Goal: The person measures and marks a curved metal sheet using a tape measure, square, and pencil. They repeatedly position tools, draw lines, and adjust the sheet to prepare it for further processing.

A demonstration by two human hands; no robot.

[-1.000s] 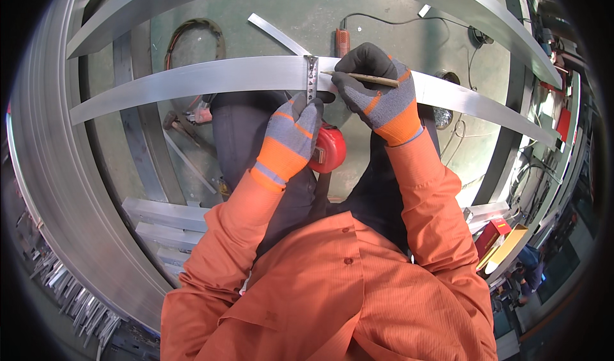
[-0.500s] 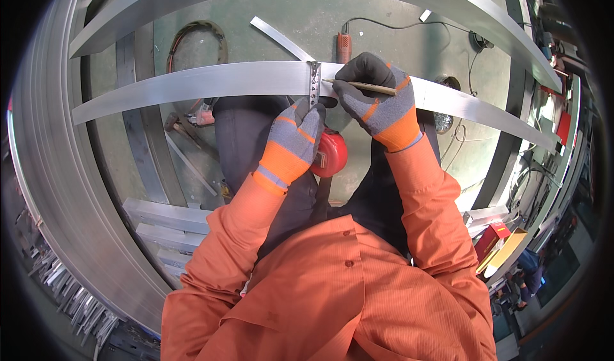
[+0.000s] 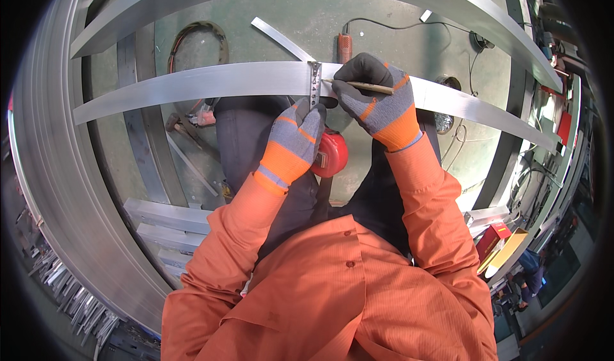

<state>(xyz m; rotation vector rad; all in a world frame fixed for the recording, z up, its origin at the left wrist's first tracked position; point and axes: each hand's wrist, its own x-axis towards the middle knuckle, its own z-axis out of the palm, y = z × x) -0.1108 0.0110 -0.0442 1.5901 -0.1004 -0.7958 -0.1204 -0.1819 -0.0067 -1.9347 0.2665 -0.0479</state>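
Item: flat aluminium bar, long and pale, crossing the view from left to right, directly under both hands. Across it lies the steel blade of a tape measure, running from the bar's far edge back toward the person; its red round case sits just below the left hand, partly hidden by that hand's fingers. Left grip: grey-and-orange glove, fingers curled closed about the case and the blade's near end; exact finger contact cannot be made out. Right hand: matching glove, grip closed on a slim tan pencil, its tip touching the bar just right of the blade. Beyond the right grip, on the green floor: a red-handled tool with a black cable, its head hidden behind the bar; a loose short metal strip, partly covered. Left of the left grip: a coiled hose, stacked aluminium profiles. Far right of the right grip: red and yellow boxes, markings too small to read, cut off by the picture's rim.
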